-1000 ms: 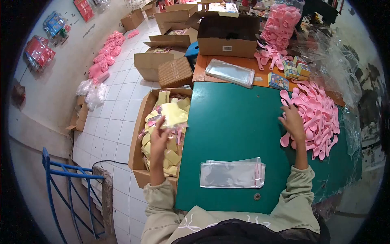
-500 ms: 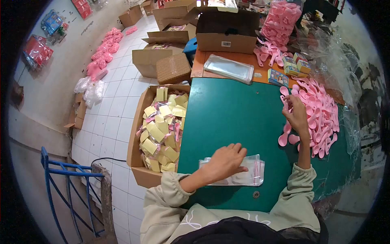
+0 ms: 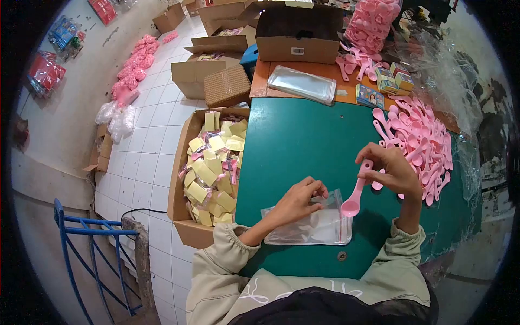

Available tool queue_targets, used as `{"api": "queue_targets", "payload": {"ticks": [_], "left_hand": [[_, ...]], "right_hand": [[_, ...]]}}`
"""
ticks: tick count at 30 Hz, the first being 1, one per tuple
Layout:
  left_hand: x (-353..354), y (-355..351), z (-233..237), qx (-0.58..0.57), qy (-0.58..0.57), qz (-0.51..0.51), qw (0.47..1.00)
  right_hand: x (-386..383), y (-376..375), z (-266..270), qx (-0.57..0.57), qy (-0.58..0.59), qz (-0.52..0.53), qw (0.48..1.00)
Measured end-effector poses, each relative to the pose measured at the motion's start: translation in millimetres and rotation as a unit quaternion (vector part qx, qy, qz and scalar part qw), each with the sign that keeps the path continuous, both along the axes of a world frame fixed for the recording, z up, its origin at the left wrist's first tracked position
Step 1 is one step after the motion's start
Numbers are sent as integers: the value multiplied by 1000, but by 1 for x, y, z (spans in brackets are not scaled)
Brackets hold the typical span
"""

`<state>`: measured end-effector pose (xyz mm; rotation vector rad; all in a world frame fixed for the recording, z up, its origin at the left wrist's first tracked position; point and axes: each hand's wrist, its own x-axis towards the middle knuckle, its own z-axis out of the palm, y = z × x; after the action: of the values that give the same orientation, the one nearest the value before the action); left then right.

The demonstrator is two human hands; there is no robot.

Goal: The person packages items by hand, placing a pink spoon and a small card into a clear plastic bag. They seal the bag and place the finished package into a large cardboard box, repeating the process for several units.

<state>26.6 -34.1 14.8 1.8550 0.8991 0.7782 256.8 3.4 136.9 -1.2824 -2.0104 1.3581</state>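
Observation:
My right hand (image 3: 394, 169) pinches the handle end of a pink spoon (image 3: 355, 197), whose bowl hangs down over the right end of the clear plastic bags (image 3: 325, 226). Over the upper part of those bags is my left hand (image 3: 299, 202), thumb and fingers curled close together near a raised edge of clear film. Whether the film is between its fingertips is too small to tell. A heap of pink spoons (image 3: 420, 141) lies on the right part of the green table (image 3: 292, 141).
Left of the table stands an open carton (image 3: 181, 203) full of packets with yellow cards. At the back are a stack of clear bags (image 3: 302, 84), small card stacks (image 3: 370, 96), a brown box (image 3: 298, 49) and a large bag of spoons (image 3: 374, 24). A blue metal frame (image 3: 97, 232) stands lower left.
My right hand has come from the spoon heap toward the bags with a pink spoon in its fingers. My left hand has shifted slightly up, its fingers now curled near raised film.

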Motion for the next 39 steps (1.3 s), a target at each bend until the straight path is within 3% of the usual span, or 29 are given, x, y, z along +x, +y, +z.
{"api": "queue_targets", "payload": {"ticks": [5,9,11,14,20,21,24,28,29,32,33,36,39], "left_hand": [[0,3,3,-85,-49,9,995],[-2,4,4,-61,-18,50,997],[-2,5,-3,-30,-11,58,998],[-6,7,13,-51,108,61,991],[-19,18,0,-79,-99,167,978],[-25,22,0,-139,-134,125,973],[-26,20,10,-284,-227,109,925],[-24,20,12,-286,-216,73,930],[-23,20,12,-288,-216,67,930],[-24,20,9,-310,-225,64,921],[-25,21,8,-320,-231,65,917],[-28,20,15,-323,-273,71,903],[-30,20,14,-314,-276,64,906]], "right_hand": [[1,3,-10,81,-19,67,994],[-8,3,-9,43,-42,72,996],[-11,8,-22,81,-91,94,988],[-12,13,-36,99,-117,87,984],[-7,16,-44,112,-118,82,983],[-5,17,-46,114,-116,85,983],[-2,17,-35,136,-28,-88,986],[-9,15,-30,251,80,-242,934],[-15,13,-31,240,109,-236,935],[-23,7,-32,172,28,-137,975],[-22,8,-39,188,-30,-69,979],[-24,10,-46,210,-128,-9,969],[-21,11,-40,226,-97,-54,968]]}}
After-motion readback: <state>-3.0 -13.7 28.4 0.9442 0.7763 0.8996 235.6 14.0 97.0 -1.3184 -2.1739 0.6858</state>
